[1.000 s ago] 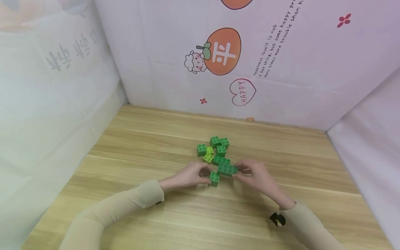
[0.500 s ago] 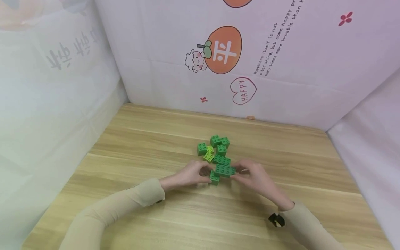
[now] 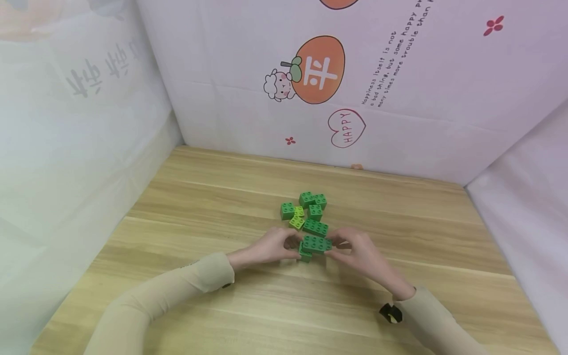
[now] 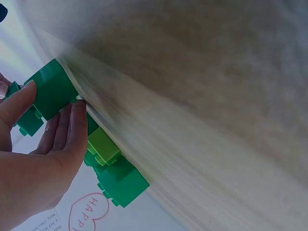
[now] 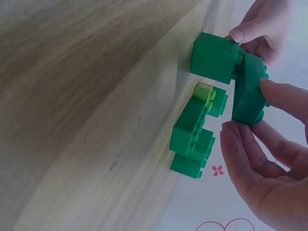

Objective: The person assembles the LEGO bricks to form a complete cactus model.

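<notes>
My left hand (image 3: 271, 245) pinches a green square toy building brick (image 3: 305, 257), thumb on one side and fingers on the other. That brick stands on the table, studs up; its plain side shows large in the left wrist view. My right hand (image 3: 361, 249) holds a longer green brick (image 3: 313, 244) by its right end, between thumb and fingers. The longer brick overlaps the top of the square one. In the right wrist view, the held brick (image 5: 248, 91) sits slightly tilted right at the studs of the square brick (image 5: 215, 58).
Just behind the hands lies another long green brick (image 3: 315, 228). Past it are two lime bricks (image 3: 297, 222) and several green square bricks (image 3: 287, 211), grouped close together. A wood-grain table (image 3: 213, 197) meets a printed white cloth wall (image 3: 230, 118) at the back.
My right hand has moved the longer green brick left, from beside the square brick to over its top. The left hand keeps its pinch in place.
</notes>
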A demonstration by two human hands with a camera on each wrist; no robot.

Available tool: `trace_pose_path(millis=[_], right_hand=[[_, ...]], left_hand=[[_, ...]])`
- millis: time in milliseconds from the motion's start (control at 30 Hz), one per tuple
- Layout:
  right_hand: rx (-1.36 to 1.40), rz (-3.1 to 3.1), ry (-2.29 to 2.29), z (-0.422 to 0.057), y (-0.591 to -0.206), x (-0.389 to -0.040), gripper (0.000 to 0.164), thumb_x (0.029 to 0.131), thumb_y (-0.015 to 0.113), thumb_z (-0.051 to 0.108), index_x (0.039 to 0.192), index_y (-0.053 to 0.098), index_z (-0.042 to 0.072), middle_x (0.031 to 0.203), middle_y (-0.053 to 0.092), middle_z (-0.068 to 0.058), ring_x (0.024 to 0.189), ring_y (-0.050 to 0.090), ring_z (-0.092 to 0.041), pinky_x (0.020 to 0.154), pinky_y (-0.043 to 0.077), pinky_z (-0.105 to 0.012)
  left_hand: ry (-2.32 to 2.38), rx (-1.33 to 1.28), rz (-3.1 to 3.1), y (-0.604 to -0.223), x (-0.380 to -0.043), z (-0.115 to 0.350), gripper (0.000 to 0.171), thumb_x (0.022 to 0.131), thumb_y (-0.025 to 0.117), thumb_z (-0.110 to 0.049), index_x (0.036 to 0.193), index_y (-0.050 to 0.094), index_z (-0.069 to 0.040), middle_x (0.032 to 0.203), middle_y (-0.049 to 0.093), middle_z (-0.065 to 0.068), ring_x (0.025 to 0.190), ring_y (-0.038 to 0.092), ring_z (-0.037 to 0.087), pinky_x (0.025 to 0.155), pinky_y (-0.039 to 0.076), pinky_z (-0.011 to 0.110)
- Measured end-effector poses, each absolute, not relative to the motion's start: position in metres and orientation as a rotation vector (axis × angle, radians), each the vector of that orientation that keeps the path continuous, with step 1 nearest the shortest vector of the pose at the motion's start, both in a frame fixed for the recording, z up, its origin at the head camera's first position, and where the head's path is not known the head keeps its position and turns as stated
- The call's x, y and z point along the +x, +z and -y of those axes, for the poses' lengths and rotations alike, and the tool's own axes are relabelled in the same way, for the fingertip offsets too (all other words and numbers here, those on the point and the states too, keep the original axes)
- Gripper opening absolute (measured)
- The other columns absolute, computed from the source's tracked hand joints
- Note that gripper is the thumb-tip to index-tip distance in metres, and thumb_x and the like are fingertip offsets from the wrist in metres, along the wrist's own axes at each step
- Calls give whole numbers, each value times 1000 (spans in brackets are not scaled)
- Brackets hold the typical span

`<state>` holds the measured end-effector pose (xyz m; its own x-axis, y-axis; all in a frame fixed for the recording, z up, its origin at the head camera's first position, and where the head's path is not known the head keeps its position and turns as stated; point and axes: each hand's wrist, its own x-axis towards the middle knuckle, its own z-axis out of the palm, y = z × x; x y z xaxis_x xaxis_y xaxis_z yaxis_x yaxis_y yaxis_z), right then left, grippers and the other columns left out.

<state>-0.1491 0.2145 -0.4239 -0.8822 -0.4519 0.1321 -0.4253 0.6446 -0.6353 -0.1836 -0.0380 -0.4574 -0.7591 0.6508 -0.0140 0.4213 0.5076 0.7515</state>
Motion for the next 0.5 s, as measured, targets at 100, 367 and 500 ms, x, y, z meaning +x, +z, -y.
trace_pose_path(millis=[100, 367, 500], right_hand=[[-769, -2809, -1072, -215, -425, -150, 28, 82, 78, 10, 108, 70, 4, 102, 74, -12, 90, 72, -24, 78, 63, -27], [-802, -2806, -1065, -216, -428, -153, 27, 81, 79, 9, 106, 70, 4, 102, 74, -11, 89, 72, -22, 77, 63, -24], [-811, -2806, -1063, -215, -430, -154, 28, 80, 79, 8, 106, 69, 4, 102, 73, -12, 89, 72, -22, 76, 63, -23]], left_hand=[[1104, 900, -2465, -458, -184, 37, 39, 86, 77, -19, 120, 66, -4, 115, 73, 9, 102, 69, 19, 89, 59, 28], [1115, 880, -2461, -460, -185, 34, 38, 86, 77, -18, 120, 66, -4, 115, 73, 9, 102, 70, 19, 89, 59, 28], [1126, 883, -2457, -462, -187, 34, 36, 86, 77, -18, 118, 66, -4, 114, 74, 8, 102, 70, 18, 88, 59, 25]])
